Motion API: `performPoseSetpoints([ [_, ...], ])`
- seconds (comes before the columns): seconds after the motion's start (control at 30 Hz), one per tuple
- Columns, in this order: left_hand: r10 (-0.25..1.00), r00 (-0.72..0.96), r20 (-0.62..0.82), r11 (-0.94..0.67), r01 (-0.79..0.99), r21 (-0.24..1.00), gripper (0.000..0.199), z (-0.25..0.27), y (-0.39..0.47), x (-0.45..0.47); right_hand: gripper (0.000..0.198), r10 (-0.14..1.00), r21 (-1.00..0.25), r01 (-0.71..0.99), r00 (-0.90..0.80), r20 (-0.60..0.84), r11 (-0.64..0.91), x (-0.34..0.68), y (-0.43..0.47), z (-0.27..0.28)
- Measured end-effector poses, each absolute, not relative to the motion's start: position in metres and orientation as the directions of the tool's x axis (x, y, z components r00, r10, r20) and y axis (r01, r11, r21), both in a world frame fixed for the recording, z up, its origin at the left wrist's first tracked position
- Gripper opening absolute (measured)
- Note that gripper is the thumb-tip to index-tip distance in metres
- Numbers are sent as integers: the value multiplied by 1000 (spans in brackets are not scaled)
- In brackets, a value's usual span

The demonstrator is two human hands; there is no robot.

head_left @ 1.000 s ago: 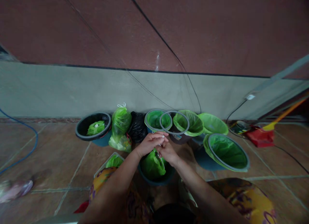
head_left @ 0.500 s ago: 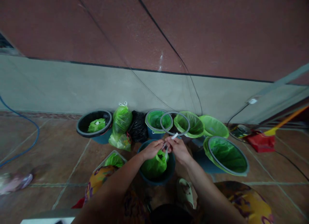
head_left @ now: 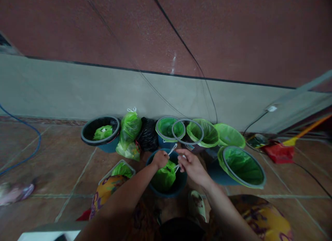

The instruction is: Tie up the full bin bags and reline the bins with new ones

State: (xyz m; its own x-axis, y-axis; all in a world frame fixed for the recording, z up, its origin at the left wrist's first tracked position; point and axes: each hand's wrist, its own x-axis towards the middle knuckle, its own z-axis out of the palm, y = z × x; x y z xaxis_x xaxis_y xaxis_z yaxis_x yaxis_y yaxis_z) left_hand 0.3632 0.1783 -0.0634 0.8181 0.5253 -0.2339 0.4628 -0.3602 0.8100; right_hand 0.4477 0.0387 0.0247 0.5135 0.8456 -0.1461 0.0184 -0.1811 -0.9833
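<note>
Inside a blue bin [head_left: 183,186] in front of me sits a bright green garbage bag [head_left: 164,178], its mouth gathered. White drawstrings come out of its top. My left hand [head_left: 160,160] is closed in a fist over the bag, with a white drawstring [head_left: 172,149] sticking up from it. Just to the right, my right hand [head_left: 191,166] has its fingers curled in a pinch on another piece of the white drawstring, which runs down to the bag. A small gap separates the two hands.
Along the wall stand a black-lined bin [head_left: 86,140], a tied green bag [head_left: 131,125], a black bag [head_left: 149,133] and several green-lined bins. A loose grey ring [head_left: 201,139] lies across two of them. At right are a lined bin [head_left: 263,171] and a red dustpan [head_left: 280,152].
My hands were together at the white drawstring; now they have moved apart, the left going slightly left and down, the right slightly down. The string end has shifted left.
</note>
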Motion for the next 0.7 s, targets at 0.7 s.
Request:
performPoseSetpoints([
  [0.7,58,983,-175,-478,181,860,22,-60,187,357,33,672,-924,-254,634,-383,-288,454,38,-67],
])
